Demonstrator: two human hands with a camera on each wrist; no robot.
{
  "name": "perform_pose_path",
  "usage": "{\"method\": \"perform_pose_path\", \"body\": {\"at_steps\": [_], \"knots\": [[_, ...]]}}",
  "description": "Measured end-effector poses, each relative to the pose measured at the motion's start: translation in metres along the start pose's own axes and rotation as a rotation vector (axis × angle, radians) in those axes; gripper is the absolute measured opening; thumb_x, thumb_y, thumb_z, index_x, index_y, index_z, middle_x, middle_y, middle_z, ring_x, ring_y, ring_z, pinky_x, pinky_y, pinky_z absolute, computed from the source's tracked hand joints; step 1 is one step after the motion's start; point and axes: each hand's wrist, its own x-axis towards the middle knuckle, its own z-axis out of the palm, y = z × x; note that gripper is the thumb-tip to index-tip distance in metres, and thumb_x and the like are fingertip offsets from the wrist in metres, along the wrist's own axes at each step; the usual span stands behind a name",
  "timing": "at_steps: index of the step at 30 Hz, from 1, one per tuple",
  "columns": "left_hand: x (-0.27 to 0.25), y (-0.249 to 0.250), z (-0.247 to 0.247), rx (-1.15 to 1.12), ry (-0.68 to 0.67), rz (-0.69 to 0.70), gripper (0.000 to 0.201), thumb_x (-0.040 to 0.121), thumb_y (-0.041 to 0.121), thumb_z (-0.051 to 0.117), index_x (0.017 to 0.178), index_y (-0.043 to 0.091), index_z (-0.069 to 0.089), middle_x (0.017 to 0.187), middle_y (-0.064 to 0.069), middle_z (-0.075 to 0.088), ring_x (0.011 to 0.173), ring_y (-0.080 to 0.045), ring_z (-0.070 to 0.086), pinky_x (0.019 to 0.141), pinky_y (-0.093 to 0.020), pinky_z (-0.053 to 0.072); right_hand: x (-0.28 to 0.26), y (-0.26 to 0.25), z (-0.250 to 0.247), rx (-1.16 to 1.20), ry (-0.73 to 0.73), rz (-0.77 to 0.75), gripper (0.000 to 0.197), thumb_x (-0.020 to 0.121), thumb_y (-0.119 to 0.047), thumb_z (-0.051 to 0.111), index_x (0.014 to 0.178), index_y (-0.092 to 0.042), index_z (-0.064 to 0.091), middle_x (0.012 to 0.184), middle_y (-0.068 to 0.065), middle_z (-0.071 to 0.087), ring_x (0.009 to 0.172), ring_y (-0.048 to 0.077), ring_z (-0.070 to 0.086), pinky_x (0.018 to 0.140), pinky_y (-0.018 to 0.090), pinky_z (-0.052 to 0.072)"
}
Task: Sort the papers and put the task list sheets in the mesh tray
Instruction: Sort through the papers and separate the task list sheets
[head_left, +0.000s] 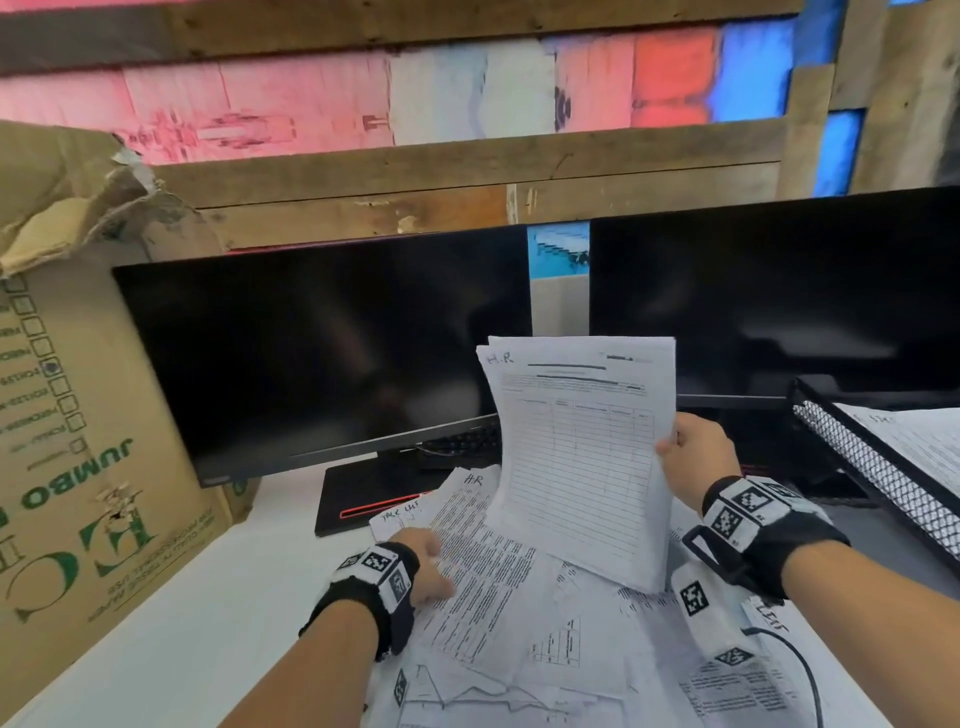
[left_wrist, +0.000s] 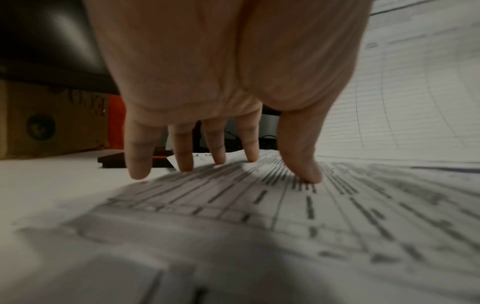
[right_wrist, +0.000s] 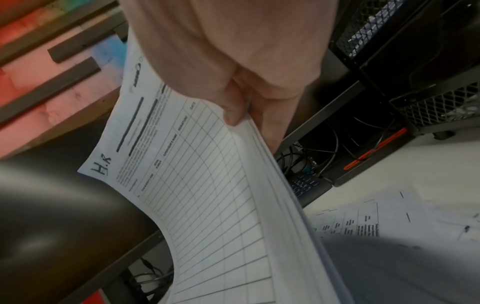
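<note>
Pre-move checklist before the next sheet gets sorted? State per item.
1. Right hand grip on the held stack: ok, thumb pinches its edge.
2. Held stack's label: not ok for the tray, top sheet reads H.R.
3. Left hand on the loose pile: ok, straight fingers rest on it.
4. Task list sheet spotted: ok, handwritten corner shows beyond the left fingers.
5. Mesh tray reachable: ok, at right, already holding paper.
6. Tray contents correct: cannot tell.

- Left hand (head_left: 423, 569) lowered, palm down, fingers (left_wrist: 185, 156) straight and spread, tips pressing on printed sheets (left_wrist: 259, 201).
- Right hand (head_left: 693, 460) raised higher, thumb (right_wrist: 233, 111) in front and fingers behind, pinching the edge of a paper stack (head_left: 582, 457).
- Both wrists strapped with marker-patterned bands.
</note>
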Motion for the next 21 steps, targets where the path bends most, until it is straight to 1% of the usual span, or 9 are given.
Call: {"method": "perform_pose_path", "body": {"at_steps": [5,8,10,11,13,14,16,19,21], "knots": [[0.014,-0.007,0.006,0.106,-0.016,-0.101,0.126,0.045,0.074,0.073,0.148,0.029,0.016,0.151,-0.005,0.027,0.131,-0.026,0.041,0.106,-0.044,0.039,0.000,0.000,0.008,-0.056,-0.057,-0.011,0.018,0.093,-0.003,0.046,0.088,-0.002,0.063,0.084,0.008,0.066,0.078,0.026,0.063,0.063,0.029,0.050],[0.028,-0.013,0.008,0.111,0.020,-0.157,0.139,0.027,0.081,0.071,0.145,0.025,0.023,0.146,-0.004,0.038,0.127,-0.026,0.045,0.102,-0.045,0.043,0.000,0.000,0.012,-0.088,-0.080,-0.032,0.019,0.094,-0.006,0.046,0.085,-0.005,0.063,0.079,0.006,0.065,0.076,0.026,0.063,0.067,0.035,0.052],[0.033,-0.013,-0.001,0.051,0.077,-0.184,0.119,0.028,0.073,0.080,0.130,0.022,0.043,0.125,-0.002,0.057,0.110,-0.024,0.057,0.090,-0.041,0.051,0.000,0.002,0.012,-0.100,-0.072,-0.019,0.019,0.094,-0.006,0.047,0.085,-0.006,0.063,0.079,0.006,0.065,0.075,0.025,0.063,0.068,0.035,0.052],[0.031,-0.012,-0.008,-0.005,0.108,-0.195,0.093,0.042,0.060,0.085,0.118,0.020,0.051,0.112,-0.002,0.062,0.099,-0.022,0.061,0.084,-0.037,0.053,0.000,0.003,0.012,-0.091,-0.069,-0.007,0.018,0.094,-0.006,0.047,0.085,-0.006,0.063,0.081,0.006,0.066,0.075,0.025,0.063,0.069,0.035,0.052],[0.024,-0.010,-0.023,-0.101,0.217,-0.197,0.040,0.070,0.031,0.080,0.100,0.014,0.060,0.096,-0.004,0.066,0.087,-0.020,0.065,0.075,-0.030,0.055,0.001,0.005,0.010,-0.059,-0.054,0.023,0.017,0.093,-0.004,0.047,0.088,-0.006,0.064,0.085,0.006,0.066,0.078,0.026,0.063,0.072,0.038,0.054],[0.021,-0.008,-0.030,-0.153,0.274,-0.169,0.024,0.076,0.023,0.076,0.094,0.015,0.063,0.092,-0.004,0.067,0.083,-0.019,0.065,0.072,-0.028,0.055,0.001,0.006,0.008,-0.035,-0.036,0.034,0.017,0.093,-0.004,0.048,0.091,-0.006,0.065,0.088,0.007,0.067,0.081,0.027,0.063,0.076,0.040,0.055],[0.020,-0.010,-0.037,-0.293,0.384,-0.091,0.011,0.079,0.017,0.074,0.084,0.018,0.065,0.089,-0.003,0.066,0.078,-0.016,0.062,0.064,-0.025,0.049,0.004,0.003,0.003,0.025,0.021,0.054,0.018,0.091,-0.002,0.049,0.095,-0.004,0.066,0.095,0.010,0.068,0.089,0.030,0.063,0.083,0.044,0.054],[0.010,-0.008,-0.047,-0.480,0.468,0.027,0.008,0.081,0.016,0.071,0.082,0.019,0.064,0.087,-0.001,0.067,0.076,-0.015,0.062,0.064,-0.024,0.047,0.003,-0.009,-0.009,0.120,0.083,0.061,0.020,0.090,0.000,0.050,0.101,-0.001,0.066,0.097,0.008,0.065,0.089,0.025,0.059,0.082,0.034,0.050],[0.000,-0.002,-0.054,-0.583,0.521,0.116,0.009,0.082,0.014,0.069,0.079,0.021,0.065,0.082,0.000,0.068,0.075,-0.016,0.064,0.065,-0.024,0.049,0.003,-0.017,-0.016,0.174,0.109,0.056,0.019,0.089,0.000,0.050,0.098,-0.004,0.066,0.099,0.008,0.066,0.089,0.026,0.060,0.081,0.034,0.050]]}}
